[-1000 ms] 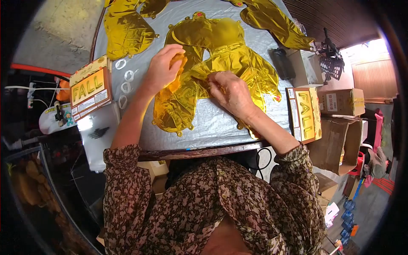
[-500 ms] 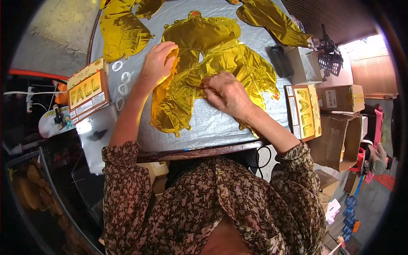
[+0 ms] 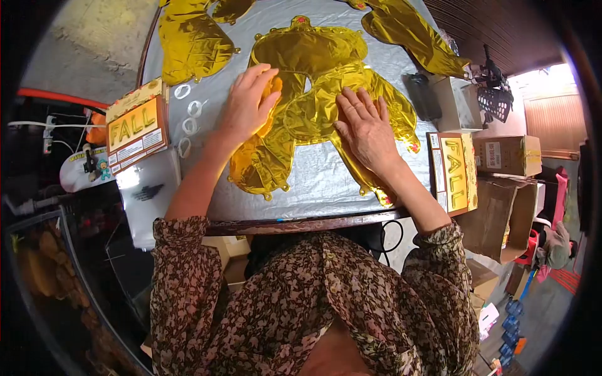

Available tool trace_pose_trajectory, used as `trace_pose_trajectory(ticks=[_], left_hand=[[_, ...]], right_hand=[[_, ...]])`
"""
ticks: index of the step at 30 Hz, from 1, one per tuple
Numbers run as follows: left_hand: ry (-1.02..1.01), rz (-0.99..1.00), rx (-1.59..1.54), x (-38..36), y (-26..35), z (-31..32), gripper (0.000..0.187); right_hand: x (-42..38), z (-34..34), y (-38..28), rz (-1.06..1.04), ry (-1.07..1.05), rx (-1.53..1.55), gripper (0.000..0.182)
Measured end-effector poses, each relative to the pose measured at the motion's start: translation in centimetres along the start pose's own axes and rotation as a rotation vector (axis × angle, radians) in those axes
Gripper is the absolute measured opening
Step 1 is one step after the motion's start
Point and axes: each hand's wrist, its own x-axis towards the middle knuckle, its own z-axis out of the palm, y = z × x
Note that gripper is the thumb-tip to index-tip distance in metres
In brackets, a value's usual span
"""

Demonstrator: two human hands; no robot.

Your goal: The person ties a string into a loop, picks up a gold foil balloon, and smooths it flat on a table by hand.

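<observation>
Flat gold foil balloons (image 3: pixel 307 50) lie overlapped in the middle of the table. My right hand (image 3: pixel 367 128) rests flat on the wrinkled foil of the right-hand one, its fingers spread and holding nothing. At the left side of the foil, my left hand (image 3: pixel 249 109) leans against the balloon's edge. Its fingers are stretched and the thumb stands apart from them. Foil beside the left palm glows orange; part of that edge is hidden behind the hand.
More gold foil balloons (image 3: pixel 194 47) lie at the far left, and another (image 3: pixel 411 34) at the far right. Clear ring-shaped coils (image 3: pixel 189 125) sit left of my arm. FALL packages flank the table: one left (image 3: pixel 135 128), one right (image 3: pixel 453 172). Cardboard boxes (image 3: pixel 508 155) stand at right.
My right hand has let go of the pinched foil, spread out flat and shifted right. The left hand's fingers have straightened at the balloon's edge. A gold strip now reaches toward the front edge.
</observation>
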Motion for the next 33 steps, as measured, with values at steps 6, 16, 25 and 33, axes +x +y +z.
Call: trace_pose_trajectory(ticks=[6, 16, 25, 33], left_hand=[[-0.058, -0.034, -0.036, -1.1, -0.3, 0.7, 0.033], [-0.056, -0.021, -0.036, -1.2, -0.4, 0.6, 0.033], [-0.032, 0.003, -0.086, -0.6, -0.3, 0.4, 0.030], [-0.048, 0.203, -0.115, 4.7, 2.5, 2.5, 0.023]], right_hand=[[0.4, 0.0, -0.2, 0.027, -0.021, 0.012, 0.053], [1.1, 0.1, -0.1, 0.046, -0.032, 0.038, 0.054], [0.9, -1.3, 1.3, 0.061, 0.101, 0.196, 0.053], [-2.7, -5.3, 7.9, 0.277, 0.233, 0.110, 0.043]])
